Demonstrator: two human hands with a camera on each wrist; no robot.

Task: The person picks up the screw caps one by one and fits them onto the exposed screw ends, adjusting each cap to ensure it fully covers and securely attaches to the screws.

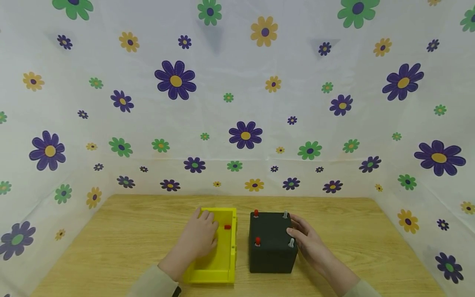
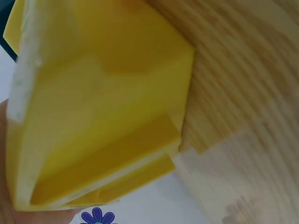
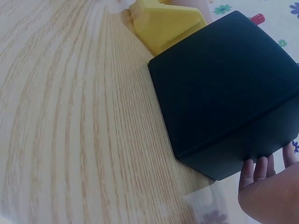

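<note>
My left hand [image 1: 198, 237] reaches into a yellow bin [image 1: 209, 276], its back upward; its fingertips are hidden. A small red cap [image 1: 227, 227] lies in the bin, right of that hand. In the left wrist view the outside of the yellow bin [image 2: 107, 102] fills much of the picture. My right hand [image 1: 309, 243] rests against the right side of a black box [image 1: 272, 258], thumb at the top edge. Fingertips of the right hand [image 3: 271, 186] touch the black box [image 3: 224, 84]. Two red-capped toggle switches [image 1: 257, 241] stand on the box's left, two bare metal ones [image 1: 291, 242] on its right.
Bin and box stand side by side on a wood-grain table [image 1: 148, 222], a narrow gap between them. A white flower-print sheet [image 1: 237, 111] encloses the back and both sides.
</note>
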